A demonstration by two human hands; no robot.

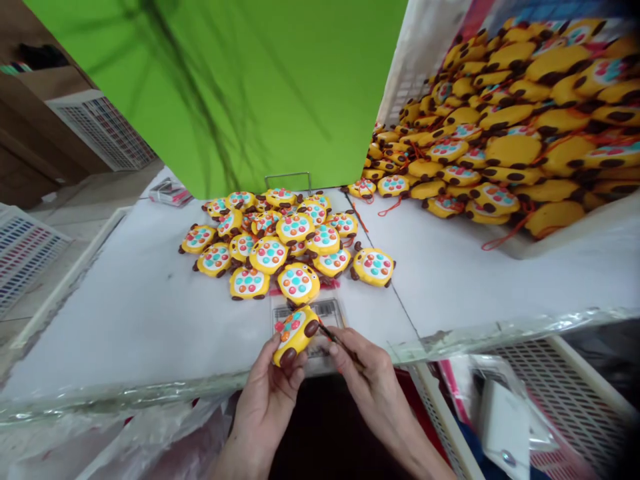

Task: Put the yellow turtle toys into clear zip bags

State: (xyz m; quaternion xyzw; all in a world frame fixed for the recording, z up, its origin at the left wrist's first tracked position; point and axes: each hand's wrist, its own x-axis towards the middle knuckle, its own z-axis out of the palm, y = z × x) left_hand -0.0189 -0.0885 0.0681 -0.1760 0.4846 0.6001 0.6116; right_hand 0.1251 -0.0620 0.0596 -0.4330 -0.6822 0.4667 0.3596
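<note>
My left hand [265, 400] is closed around a yellow cow-like toy [299, 337] with brown feet and coloured round buttons on a white face. The toy is tilted, its feet side turned to the right. My right hand [370, 377] pinches a thin dark pen-like tool [334, 335], whose tip is at the toy's brown foot; whether it is a brush or tweezers I cannot tell. Beyond my hands lies a heap of similar toys [270, 255], with one toy [374, 267] at its right side. Under the held toy lies a clear packet with a barcode [327, 308].
A bright green panel [280, 100] stands behind the heap. At the right, a white crate [530, 247] holds many more toys with orange cords. The white table [125, 307] has a plastic-wrapped front edge. Below right are a white basket [560, 373] and a white device [505, 427].
</note>
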